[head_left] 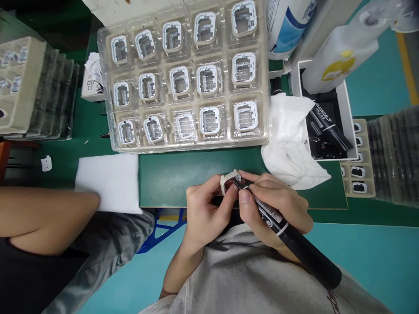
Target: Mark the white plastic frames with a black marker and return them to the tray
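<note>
My left hand (207, 211) is closed around a small light-coloured plastic frame (225, 178), pinched between thumb and fingers above the table's front edge. A black marker pen (288, 235) is gripped in my right hand (275, 200), its tip against the inner side of the frame. The exact contact spot is partly hidden by my fingers. Beyond both hands lies a clear plastic tray (193, 147) with similar white-rimmed frames in its pockets; the frame is absent from one front-row pocket (184, 125).
Right of the tray are a crumpled white cloth (291, 139), a white box (352, 131) of markers and a spray bottle (340, 56). Tray stacks stand at left (49, 96) and right (396, 157). A white pad (108, 179) lies near another person's arm (49, 213).
</note>
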`<state>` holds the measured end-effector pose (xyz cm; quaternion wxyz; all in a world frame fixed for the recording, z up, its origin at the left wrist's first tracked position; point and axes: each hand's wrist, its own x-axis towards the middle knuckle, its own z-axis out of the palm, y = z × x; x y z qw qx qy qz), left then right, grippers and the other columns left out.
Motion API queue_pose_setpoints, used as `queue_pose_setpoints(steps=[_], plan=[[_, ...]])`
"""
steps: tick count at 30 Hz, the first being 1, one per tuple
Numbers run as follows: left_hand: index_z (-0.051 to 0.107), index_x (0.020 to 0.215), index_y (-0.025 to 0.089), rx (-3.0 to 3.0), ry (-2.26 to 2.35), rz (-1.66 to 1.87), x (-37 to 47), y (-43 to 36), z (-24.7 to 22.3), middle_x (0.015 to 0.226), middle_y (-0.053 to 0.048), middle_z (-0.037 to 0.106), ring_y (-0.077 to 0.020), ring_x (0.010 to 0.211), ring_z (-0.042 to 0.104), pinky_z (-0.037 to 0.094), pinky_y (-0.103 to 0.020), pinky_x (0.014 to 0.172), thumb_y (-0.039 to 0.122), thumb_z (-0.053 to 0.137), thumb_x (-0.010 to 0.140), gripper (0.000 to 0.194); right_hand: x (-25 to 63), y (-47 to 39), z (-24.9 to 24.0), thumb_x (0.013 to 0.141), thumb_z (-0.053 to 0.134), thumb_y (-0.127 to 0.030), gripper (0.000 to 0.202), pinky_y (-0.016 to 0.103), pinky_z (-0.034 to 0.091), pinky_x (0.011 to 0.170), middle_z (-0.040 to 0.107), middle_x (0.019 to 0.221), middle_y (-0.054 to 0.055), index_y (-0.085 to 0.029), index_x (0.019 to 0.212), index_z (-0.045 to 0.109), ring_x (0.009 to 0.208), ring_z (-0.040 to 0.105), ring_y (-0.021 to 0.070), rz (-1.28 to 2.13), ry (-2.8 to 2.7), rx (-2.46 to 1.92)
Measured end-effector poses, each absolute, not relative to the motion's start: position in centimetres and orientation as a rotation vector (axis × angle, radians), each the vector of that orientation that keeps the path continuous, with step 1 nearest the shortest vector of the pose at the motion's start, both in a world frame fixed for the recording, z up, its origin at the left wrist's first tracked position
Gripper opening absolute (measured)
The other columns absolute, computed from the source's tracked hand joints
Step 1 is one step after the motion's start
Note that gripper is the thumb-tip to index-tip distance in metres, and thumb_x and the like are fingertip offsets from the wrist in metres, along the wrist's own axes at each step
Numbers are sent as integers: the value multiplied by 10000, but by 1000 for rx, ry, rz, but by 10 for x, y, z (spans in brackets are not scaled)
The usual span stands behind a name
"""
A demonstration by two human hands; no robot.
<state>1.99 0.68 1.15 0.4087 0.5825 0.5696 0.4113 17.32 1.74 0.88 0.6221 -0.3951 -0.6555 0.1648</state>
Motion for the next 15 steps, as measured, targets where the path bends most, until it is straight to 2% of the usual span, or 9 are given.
queue_pose_setpoints(steps=[5,15], plan=[[559,769,215,1544,1405,1081,20,7,10,634,73,396,-95,564,323,331,-253,530,349,728,1115,407,173,16,8,962,770,101,285,485,827,870,763,841,24,-144,1101,731,687,726,181,403,-1508,-892],[568,766,221,1658,1393,1124,19,8,9,604,84,452,-82,523,370,357,-248,510,271,751,1078,366,176,14,12,947,763,135,302,518,814,924,738,836,24,-136,1075,729,698,682,163,497,-1506,-889]])
